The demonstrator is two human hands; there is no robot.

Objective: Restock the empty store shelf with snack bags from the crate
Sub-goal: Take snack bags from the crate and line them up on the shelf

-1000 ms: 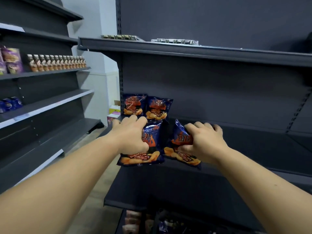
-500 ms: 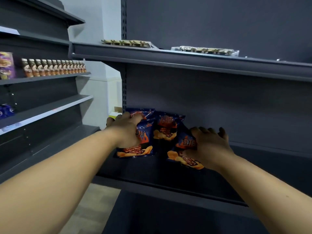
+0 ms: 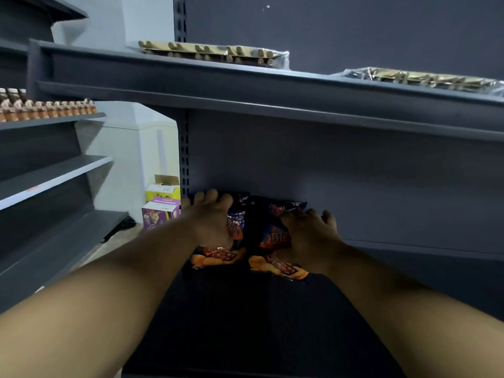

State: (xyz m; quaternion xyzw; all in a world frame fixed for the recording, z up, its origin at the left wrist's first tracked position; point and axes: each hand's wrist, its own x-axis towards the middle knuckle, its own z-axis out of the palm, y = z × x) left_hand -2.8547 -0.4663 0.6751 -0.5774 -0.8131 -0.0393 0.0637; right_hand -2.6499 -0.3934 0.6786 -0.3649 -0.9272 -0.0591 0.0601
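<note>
Two snack bags have been pushed further back since a second ago, now set at the shelf's point(image 3: 245, 323) rear left corner, against the back panel point(image 3: 354, 186). Left bag point(image 3: 218, 256) is gripped by the left hand point(image 3: 210, 222), fingers curled over its top edge. Right bag point(image 3: 275, 257) is held by the right hand point(image 3: 308, 236), fingers spread over it; pinch or press cannot be told. More bags are seen behind. Placement is judged nearly done; release is judged next. Crate not in view.
</note>
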